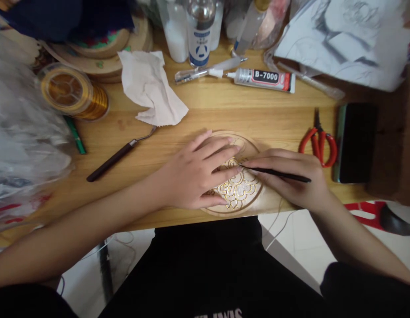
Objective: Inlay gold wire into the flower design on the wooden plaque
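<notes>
A round wooden disc (260,194) with a raised rim lies near the front edge of the table, and gold wire (237,191) forms a curling, petal-like pattern on it. My left hand (200,174) rests flat across the disc's left side, its fingers spread and covering part of the pattern. In my right hand (291,170) is a pair of slim black tweezers (278,171), pinched between thumb and fingers. Their tip meets the upper middle of the pattern, close to my left fingertips. Whether the tip grips a piece of wire is too small to tell.
Red-handled pliers (319,143) and a phone (356,142) lie at right. Beyond the disc are a B-7000 glue tube (264,80), pens (205,72), bottles (200,39) and a crumpled tissue (153,90). A gold wire spool (72,92) and a dark-handled hooked tool (114,159) sit left.
</notes>
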The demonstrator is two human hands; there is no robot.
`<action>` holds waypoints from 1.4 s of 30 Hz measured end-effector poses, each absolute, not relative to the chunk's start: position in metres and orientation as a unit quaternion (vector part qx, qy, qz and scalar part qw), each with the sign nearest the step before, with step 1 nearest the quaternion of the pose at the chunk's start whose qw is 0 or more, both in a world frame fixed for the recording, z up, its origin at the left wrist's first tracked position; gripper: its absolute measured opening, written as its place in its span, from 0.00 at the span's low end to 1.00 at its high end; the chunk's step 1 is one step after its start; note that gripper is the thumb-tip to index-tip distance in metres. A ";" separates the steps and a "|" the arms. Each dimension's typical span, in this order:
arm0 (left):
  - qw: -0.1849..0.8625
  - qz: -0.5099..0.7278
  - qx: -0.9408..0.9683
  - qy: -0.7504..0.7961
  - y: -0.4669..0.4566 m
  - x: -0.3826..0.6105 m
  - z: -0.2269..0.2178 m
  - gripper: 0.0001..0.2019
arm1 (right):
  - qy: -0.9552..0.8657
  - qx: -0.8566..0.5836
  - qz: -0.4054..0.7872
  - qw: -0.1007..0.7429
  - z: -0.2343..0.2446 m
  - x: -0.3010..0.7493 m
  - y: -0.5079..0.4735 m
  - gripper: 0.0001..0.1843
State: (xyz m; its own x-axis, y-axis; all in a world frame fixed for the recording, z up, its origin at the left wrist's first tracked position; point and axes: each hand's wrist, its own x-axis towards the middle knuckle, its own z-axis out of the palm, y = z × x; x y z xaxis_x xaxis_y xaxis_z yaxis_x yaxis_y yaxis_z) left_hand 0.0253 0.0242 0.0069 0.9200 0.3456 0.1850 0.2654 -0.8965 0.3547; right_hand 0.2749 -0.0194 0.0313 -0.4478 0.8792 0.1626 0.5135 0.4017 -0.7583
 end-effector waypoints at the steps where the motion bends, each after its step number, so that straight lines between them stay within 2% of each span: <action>1: 0.159 0.122 0.967 0.159 0.024 0.025 0.007 0.25 | -0.785 -0.445 0.325 0.282 0.031 0.275 -0.019 0.12; 17: 0.182 0.123 0.964 0.149 0.026 0.026 0.008 0.25 | -0.791 -0.422 0.343 0.279 0.031 0.278 -0.015 0.12; 29: 0.185 0.127 0.962 0.155 0.024 0.026 0.008 0.26 | -0.815 -0.421 0.295 0.265 0.034 0.274 -0.015 0.09; 42: 0.168 0.124 0.963 0.172 0.022 0.026 0.008 0.26 | -0.751 -0.530 0.239 0.313 0.026 0.253 -0.040 0.08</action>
